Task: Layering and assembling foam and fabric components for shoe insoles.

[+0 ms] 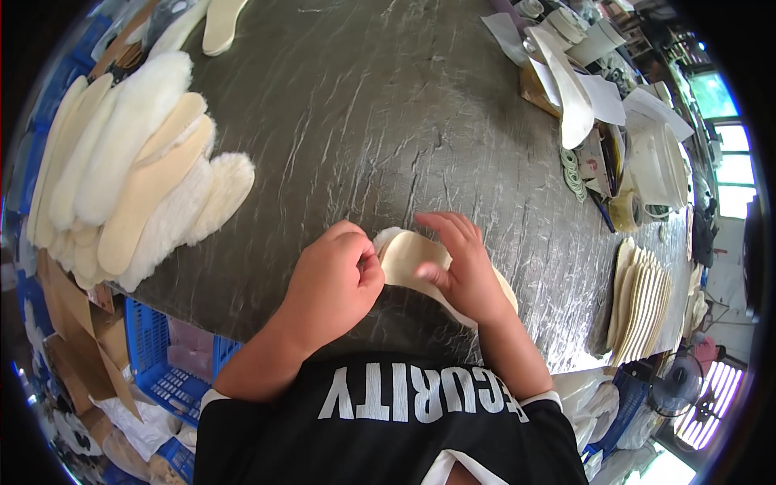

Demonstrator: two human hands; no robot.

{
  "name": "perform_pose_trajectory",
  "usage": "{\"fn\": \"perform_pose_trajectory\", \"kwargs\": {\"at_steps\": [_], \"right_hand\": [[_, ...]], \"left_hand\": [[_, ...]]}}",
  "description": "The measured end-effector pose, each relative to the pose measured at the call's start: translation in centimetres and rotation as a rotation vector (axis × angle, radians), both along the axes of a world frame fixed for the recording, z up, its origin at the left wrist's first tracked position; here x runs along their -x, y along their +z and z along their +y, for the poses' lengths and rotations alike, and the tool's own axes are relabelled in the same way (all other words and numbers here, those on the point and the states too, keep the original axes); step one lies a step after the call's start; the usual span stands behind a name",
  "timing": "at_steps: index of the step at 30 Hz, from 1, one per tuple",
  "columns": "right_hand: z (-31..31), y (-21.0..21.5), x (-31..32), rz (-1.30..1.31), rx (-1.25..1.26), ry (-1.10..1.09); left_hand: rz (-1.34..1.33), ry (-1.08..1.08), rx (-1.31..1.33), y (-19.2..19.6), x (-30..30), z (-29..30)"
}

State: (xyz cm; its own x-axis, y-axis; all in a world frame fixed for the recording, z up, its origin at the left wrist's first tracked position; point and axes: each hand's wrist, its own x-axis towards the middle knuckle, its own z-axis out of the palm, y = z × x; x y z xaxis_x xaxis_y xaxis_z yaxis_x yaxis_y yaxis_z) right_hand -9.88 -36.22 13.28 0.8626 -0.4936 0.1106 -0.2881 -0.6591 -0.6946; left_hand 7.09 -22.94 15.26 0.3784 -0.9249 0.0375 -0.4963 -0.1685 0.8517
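A cream insole [414, 257] with white fleece along its far left edge lies near the front of the dark table, in front of my body. My left hand [335, 279] is closed in a pinch at the insole's left end; its fingertips are partly hidden by the curled fingers. Over the insole's right half hovers my right hand [461, 271], open, with the thumb apart from the raised fingers. That hand and its wrist cover part of the insole, whose right end shows beyond them.
Fleece insoles [133, 153] are piled on the table's left. A row of insoles [638, 303] stands at the right edge. Beyond it are a tape roll [626, 212], green cord [573, 174] and a white plastic container [656, 168]. A blue crate [166, 380] sits below the table, left.
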Motion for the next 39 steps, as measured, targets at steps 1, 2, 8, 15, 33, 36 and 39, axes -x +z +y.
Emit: {"fn": "perform_pose_trajectory", "kwargs": {"at_steps": [1,2,8,15,33,36,39], "right_hand": [[-0.5,0.3,-0.5,-0.072,-0.085,-0.005],[-1.0,0.1,-1.0,-0.075,-0.083,-0.012],[-1.8,0.1,-2.4,-0.135,-0.750,0.101],[-1.7,-1.3,-1.8,-0.216,-0.799,0.079],[-1.2,4.0,-0.1,0.059,-0.386,-0.120],[-1.4,3.3,1.0,0.051,-0.452,-0.063],[-0.9,3.7,1.2,0.023,-0.458,-0.078]], "left_hand": [[-0.001,-0.009,0.004,0.3,0.1,-0.1],[-0.023,-0.006,0.018,0.5,0.2,-0.1],[-0.068,-0.014,0.033,1.1,0.3,0.1],[0.102,-0.060,0.117,0.5,-0.3,-0.3],[0.730,-0.099,0.130,-4.2,-1.5,-0.3],[0.755,-0.102,0.127,-4.3,-2.1,0.1],[0.673,-0.176,0.195,-4.4,-2.4,0.1]]}}
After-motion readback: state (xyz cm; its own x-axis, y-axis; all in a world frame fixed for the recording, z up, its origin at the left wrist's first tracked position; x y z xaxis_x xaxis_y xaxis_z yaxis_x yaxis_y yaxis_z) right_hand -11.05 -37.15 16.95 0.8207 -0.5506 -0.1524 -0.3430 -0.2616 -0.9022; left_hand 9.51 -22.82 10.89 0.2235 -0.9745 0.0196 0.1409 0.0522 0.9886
